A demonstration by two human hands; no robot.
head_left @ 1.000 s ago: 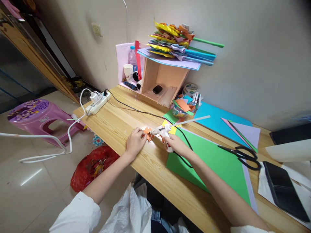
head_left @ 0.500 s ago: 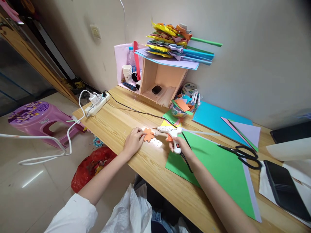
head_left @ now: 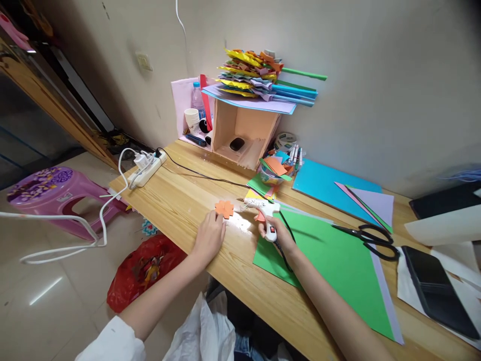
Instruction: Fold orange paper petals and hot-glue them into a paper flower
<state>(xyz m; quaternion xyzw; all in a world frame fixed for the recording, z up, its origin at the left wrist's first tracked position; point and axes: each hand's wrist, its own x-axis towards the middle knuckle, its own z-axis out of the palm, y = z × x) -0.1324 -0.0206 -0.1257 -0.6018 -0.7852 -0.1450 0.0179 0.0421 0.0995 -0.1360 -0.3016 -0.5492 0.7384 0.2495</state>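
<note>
An orange paper flower (head_left: 224, 208) sits low over the wooden table, its near edge pinched by the fingers of my left hand (head_left: 210, 234). My right hand (head_left: 278, 234) is wrapped round the grip of a white hot glue gun (head_left: 259, 203). The gun's nozzle points left, a short gap to the right of the flower. Beneath the gun and flower lies a whitish, shiny patch (head_left: 240, 223) on the table. A large green sheet of paper (head_left: 330, 265) spreads under my right forearm.
Black scissors (head_left: 376, 239) and a dark phone (head_left: 436, 286) lie at the right. Behind stand a bowl of paper scraps (head_left: 271, 175) and an open box (head_left: 244, 128) topped with paper flowers (head_left: 248, 75). A power strip (head_left: 147, 171) sits at the left edge, its black cord crossing the table.
My left hand has drawn back slightly from the glue gun and turned the orange flower, widening the gap to the nozzle. My right hand keeps its grip. The view has shifted a little.
</note>
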